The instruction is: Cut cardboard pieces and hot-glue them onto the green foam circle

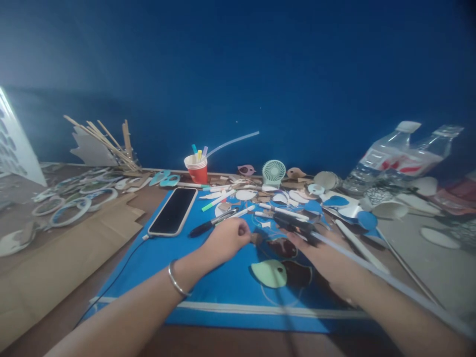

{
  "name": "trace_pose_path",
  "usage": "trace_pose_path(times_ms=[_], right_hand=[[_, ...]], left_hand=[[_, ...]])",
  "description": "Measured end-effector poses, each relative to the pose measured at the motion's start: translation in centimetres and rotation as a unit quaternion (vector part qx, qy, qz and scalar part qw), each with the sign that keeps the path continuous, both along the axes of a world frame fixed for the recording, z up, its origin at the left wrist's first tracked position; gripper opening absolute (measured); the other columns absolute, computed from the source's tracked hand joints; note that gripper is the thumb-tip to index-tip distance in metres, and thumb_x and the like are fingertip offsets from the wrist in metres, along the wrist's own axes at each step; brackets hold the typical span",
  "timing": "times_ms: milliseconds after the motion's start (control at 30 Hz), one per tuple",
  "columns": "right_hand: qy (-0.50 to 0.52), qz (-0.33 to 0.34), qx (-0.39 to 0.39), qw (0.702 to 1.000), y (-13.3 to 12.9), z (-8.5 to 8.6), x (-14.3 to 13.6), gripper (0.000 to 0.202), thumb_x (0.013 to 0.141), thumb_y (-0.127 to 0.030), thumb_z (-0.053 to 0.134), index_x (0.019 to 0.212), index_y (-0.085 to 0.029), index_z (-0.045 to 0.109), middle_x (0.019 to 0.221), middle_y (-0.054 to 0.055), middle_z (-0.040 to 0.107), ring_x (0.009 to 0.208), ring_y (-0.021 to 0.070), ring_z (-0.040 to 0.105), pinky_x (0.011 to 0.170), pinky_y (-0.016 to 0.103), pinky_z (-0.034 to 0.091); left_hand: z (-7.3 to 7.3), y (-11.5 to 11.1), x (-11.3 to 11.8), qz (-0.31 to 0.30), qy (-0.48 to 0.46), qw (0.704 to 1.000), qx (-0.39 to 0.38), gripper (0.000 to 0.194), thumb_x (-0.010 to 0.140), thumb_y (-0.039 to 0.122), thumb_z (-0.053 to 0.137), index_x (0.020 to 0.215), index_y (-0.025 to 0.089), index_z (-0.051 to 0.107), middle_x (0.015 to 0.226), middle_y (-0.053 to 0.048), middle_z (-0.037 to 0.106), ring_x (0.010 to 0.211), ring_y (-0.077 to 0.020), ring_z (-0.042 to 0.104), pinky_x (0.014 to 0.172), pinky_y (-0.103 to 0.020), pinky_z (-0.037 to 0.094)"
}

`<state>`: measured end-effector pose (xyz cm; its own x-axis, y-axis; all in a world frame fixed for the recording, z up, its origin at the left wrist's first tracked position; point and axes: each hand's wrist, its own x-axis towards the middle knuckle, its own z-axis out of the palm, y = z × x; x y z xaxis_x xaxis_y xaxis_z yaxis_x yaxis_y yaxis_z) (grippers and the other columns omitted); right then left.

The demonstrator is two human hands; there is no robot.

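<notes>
My left hand (228, 238), with a silver bangle on its wrist, is closed in a pinch above the blue mat (219, 287). A small brown piece (256, 238) shows at its fingertips. In my right hand (327, 253) is a black hot glue gun (295, 223), its tip pointing left and a long translucent glue stick (394, 282) trailing from its back. Below the gun lie a dark brown bird-shaped cutout (284, 247) and a pale green and brown bird cutout (269, 273). A black marker (203, 228) rests left of the glue gun.
A phone (174, 212) with a cable lies at the mat's left. Behind are a red paper cup (197, 171) of pens, a green fan (274, 172) and several cutouts. Plastic bottles (386, 153) stand right; ring-shaped pieces (70, 212) and cardboard (74, 258) lie left.
</notes>
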<state>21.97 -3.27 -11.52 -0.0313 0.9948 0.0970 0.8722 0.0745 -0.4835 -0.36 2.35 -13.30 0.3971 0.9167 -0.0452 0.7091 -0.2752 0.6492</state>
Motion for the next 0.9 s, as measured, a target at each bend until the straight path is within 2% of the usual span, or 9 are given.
trace_pose_path(times_ms=[100,233,367,467,533,600,700,800,900], right_hand=[[-0.033,-0.007,0.012,0.999,0.8,-0.3,0.9,0.031,0.080,-0.045,0.045,0.101,-0.028,0.060,0.082,0.004,0.068,0.078,0.0250,0.062,0.066,0.032,0.044],[-0.104,0.006,0.037,0.994,1.9,-1.2,2.2,0.027,0.081,-0.031,0.045,0.106,-0.022,0.053,0.093,0.007,0.064,0.087,0.0248,0.058,0.071,0.031,0.041],[-0.202,0.009,0.028,0.979,2.8,-2.3,3.2,0.035,0.073,-0.012,0.046,0.107,-0.013,0.049,0.101,0.014,0.059,0.094,0.0294,0.052,0.076,0.036,0.037],[-0.197,0.012,0.024,0.980,3.0,-2.5,3.3,0.044,0.065,-0.007,0.046,0.108,-0.014,0.048,0.106,0.013,0.056,0.098,0.0310,0.048,0.077,0.039,0.037],[-0.166,0.005,0.039,0.985,2.8,-2.0,2.9,0.045,0.063,-0.009,0.049,0.108,-0.016,0.049,0.105,0.012,0.055,0.099,0.0310,0.048,0.078,0.041,0.037],[-0.101,0.016,0.083,0.991,2.3,-1.0,2.2,0.035,0.069,-0.013,0.051,0.103,-0.018,0.051,0.101,0.010,0.056,0.097,0.0289,0.049,0.079,0.041,0.037],[0.066,0.081,0.145,0.984,0.9,0.6,0.1,0.014,0.078,-0.023,0.051,0.092,-0.020,0.054,0.100,0.007,0.057,0.095,0.0227,0.052,0.082,0.036,0.041],[0.216,0.125,0.115,0.961,-0.5,1.7,-2.4,0.026,0.075,-0.024,0.060,0.100,-0.025,0.052,0.101,0.003,0.058,0.090,0.0185,0.055,0.078,0.030,0.045],[0.287,0.157,0.125,0.937,-1.2,2.1,-4.2,0.035,0.072,-0.023,0.064,0.105,-0.026,0.051,0.102,0.001,0.058,0.093,0.0178,0.055,0.080,0.029,0.046]], left_hand=[[0.5,0.0,-0.2,0.005,-0.018,1.000,-0.004,0.013,0.068,0.024,0.046,0.066,0.016,0.056,0.058,0.000,0.054,0.052,-0.0116,0.046,0.047,-0.024,0.030],[1.3,0.1,-0.6,0.012,-0.050,0.999,-0.005,0.015,0.071,0.025,0.044,0.067,0.015,0.055,0.063,0.000,0.056,0.057,-0.0109,0.047,0.052,-0.023,0.034],[1.8,0.2,-1.0,0.023,-0.086,0.996,-0.016,0.018,0.075,0.028,0.043,0.067,0.015,0.053,0.062,0.000,0.053,0.057,-0.0102,0.044,0.053,-0.023,0.034],[2.3,0.0,-1.0,0.051,-0.151,0.986,-0.056,0.020,0.076,0.032,0.045,0.068,0.015,0.054,0.060,0.002,0.048,0.055,-0.0094,0.039,0.051,-0.023,0.031],[2.6,-0.4,-0.9,0.065,-0.196,0.975,-0.081,0.020,0.076,0.033,0.047,0.068,0.015,0.053,0.058,0.003,0.043,0.052,-0.0086,0.035,0.049,-0.023,0.029],[2.9,-1.0,-0.6,0.074,-0.242,0.961,-0.110,0.021,0.076,0.035,0.048,0.068,0.016,0.052,0.056,0.004,0.039,0.050,-0.0082,0.031,0.048,-0.023,0.026],[3.3,-2.2,0.2,0.072,-0.350,0.916,-0.182,0.023,0.078,0.035,0.047,0.069,0.015,0.052,0.059,0.003,0.040,0.054,-0.0089,0.034,0.051,-0.022,0.028],[3.7,-3.5,1.1,0.052,-0.451,0.849,-0.269,0.018,0.078,0.030,0.049,0.068,0.015,0.050,0.063,0.002,0.043,0.058,-0.0089,0.037,0.053,-0.021,0.029],[4.1,-4.4,1.8,0.059,-0.487,0.811,-0.319,0.016,0.078,0.027,0.051,0.069,0.014,0.050,0.062,0.002,0.042,0.056,-0.0074,0.036,0.052,-0.020,0.028]])
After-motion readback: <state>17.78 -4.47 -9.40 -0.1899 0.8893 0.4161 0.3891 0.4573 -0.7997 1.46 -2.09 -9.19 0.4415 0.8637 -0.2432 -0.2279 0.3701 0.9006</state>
